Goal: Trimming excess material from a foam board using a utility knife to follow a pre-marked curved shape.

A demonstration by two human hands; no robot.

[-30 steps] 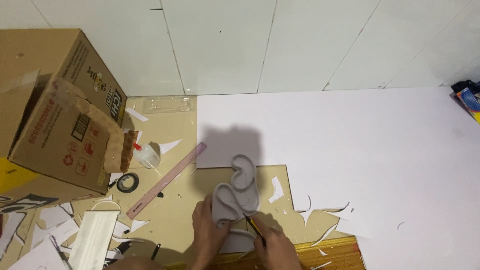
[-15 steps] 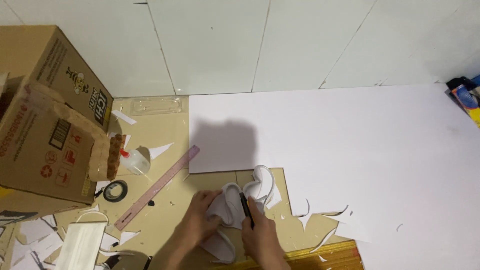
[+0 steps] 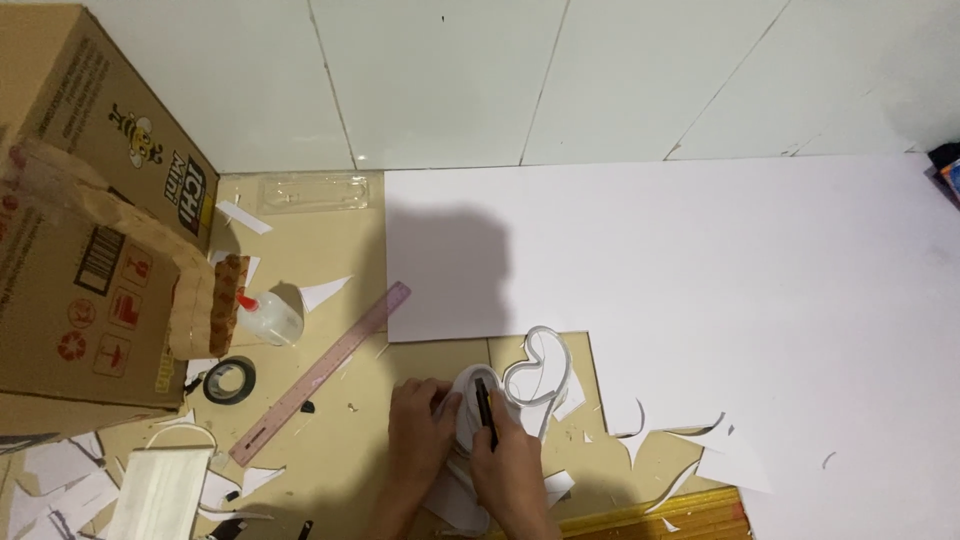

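White cutout (image 3: 470,415) under left hand (image 3: 420,430), pen (image 3: 486,413) in right hand (image 3: 510,465) grip, brown carton (image 3: 80,230) far left.

2 hands (image 3: 420,432), 1 ruler (image 3: 320,372), 1 tape roll (image 3: 229,380), 1 cardboard box (image 3: 80,230), perhaps 1 glue bottle (image 3: 268,318).

Single view, head-worn, looking steeply down at floor work from above. Faces toward tiled wall (image 3: 450,80) along top edge. Moderately near: both hands low in frame, cardboard box (image 3: 80,210) at left. No second view to overlap.
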